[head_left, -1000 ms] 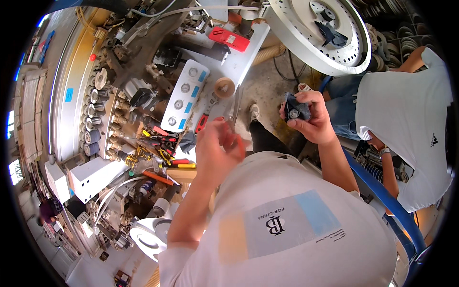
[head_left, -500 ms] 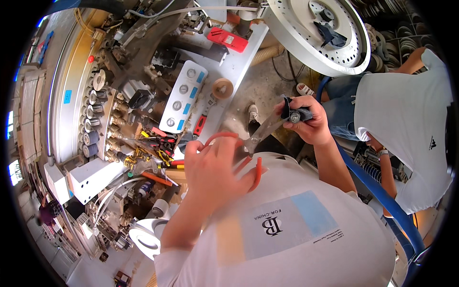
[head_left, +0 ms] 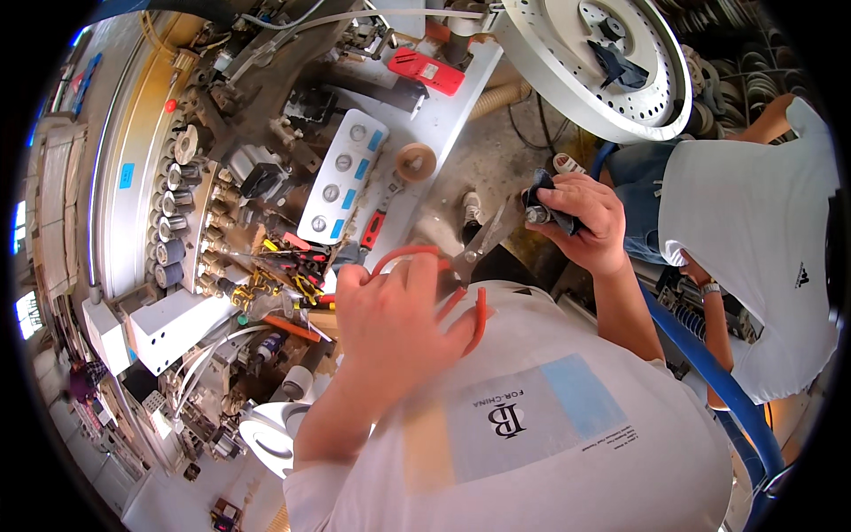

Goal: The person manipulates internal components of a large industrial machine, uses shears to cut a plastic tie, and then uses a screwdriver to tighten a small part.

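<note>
Two-handed hold on a worn-looking dark flexible piece, with shears. The left hand [head_left: 390, 310] has its fingers curled through the spread orange handles of steel-bladed scissors [head_left: 470, 254], whose blades point up and right; how far they part cannot be made out. The right hand [head_left: 589, 217] closes thumb and fingers on a dark, folded, flexible piece [head_left: 566, 220], beside a short metal cylinder [head_left: 537, 215] at its near end. The piece lies just beyond the blade tips, over the floor right of the pale grey bench [head_left: 452, 124]; contact with the tips cannot be confirmed. Likely hazards: the tips aim toward the right fingertips, so a slip could nick them; steel meeting the cylinder could skid or chip; a loosened pinch could drop the piece to the floor.
</note>
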The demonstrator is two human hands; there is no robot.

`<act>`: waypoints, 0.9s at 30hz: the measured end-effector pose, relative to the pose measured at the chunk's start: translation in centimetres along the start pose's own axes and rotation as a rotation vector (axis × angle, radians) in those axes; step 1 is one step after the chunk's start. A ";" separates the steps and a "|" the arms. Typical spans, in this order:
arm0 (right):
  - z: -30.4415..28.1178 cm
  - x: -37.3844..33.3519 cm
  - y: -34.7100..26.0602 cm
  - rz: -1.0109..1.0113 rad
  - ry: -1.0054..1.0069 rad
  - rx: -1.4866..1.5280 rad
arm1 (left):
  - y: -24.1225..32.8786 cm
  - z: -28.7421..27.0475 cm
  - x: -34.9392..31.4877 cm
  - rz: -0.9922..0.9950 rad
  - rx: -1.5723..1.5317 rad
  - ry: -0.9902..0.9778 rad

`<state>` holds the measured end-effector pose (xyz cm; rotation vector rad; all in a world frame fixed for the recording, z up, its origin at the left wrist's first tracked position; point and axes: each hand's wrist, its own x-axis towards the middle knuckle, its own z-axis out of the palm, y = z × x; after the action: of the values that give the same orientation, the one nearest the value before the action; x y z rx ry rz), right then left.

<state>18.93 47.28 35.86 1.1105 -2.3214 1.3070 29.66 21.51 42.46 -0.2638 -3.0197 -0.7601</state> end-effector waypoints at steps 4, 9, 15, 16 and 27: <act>-0.2 0.5 -0.5 0.036 -0.047 0.003 | -0.3 0.4 0.2 -0.010 -0.071 0.029; -0.2 0.4 -0.5 0.135 -0.094 0.136 | -0.4 0.8 0.3 -0.016 -0.085 0.035; -0.4 0.8 -0.5 0.202 -0.198 0.249 | -0.8 0.9 0.4 -0.020 -0.106 0.048; -0.5 0.8 -0.4 0.221 -0.220 0.266 | -0.9 0.8 0.4 -0.015 -0.104 0.056; -1.4 0.7 1.1 0.322 -0.382 0.587 | -2.1 0.6 0.8 0.081 -0.081 0.087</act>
<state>17.43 48.38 36.30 1.2707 -2.5322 2.1644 28.54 20.07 40.99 -0.3435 -2.8819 -0.8652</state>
